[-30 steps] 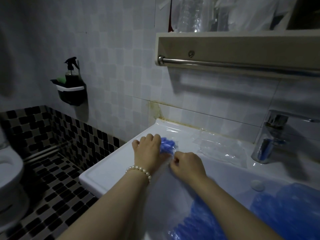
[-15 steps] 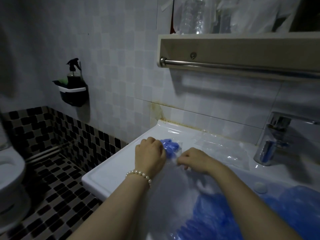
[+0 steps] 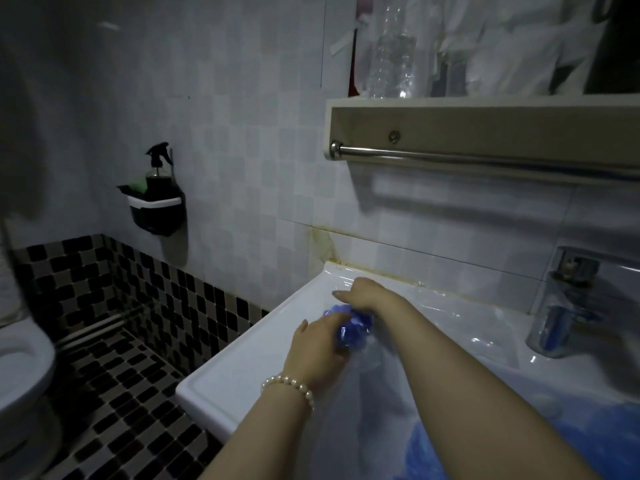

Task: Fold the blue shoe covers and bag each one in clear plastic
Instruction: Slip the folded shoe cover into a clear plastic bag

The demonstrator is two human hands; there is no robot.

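2 hands on bagged shoe cover near sink edge.

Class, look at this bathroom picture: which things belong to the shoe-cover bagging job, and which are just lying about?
Part of the job:
- folded blue shoe cover, held by the left hand
- clear plastic bag around it
- right hand
- loose blue shoe covers in the basin

Just lying about:
- spray bottle in the wall holder
- tap
- towel rail
- toilet
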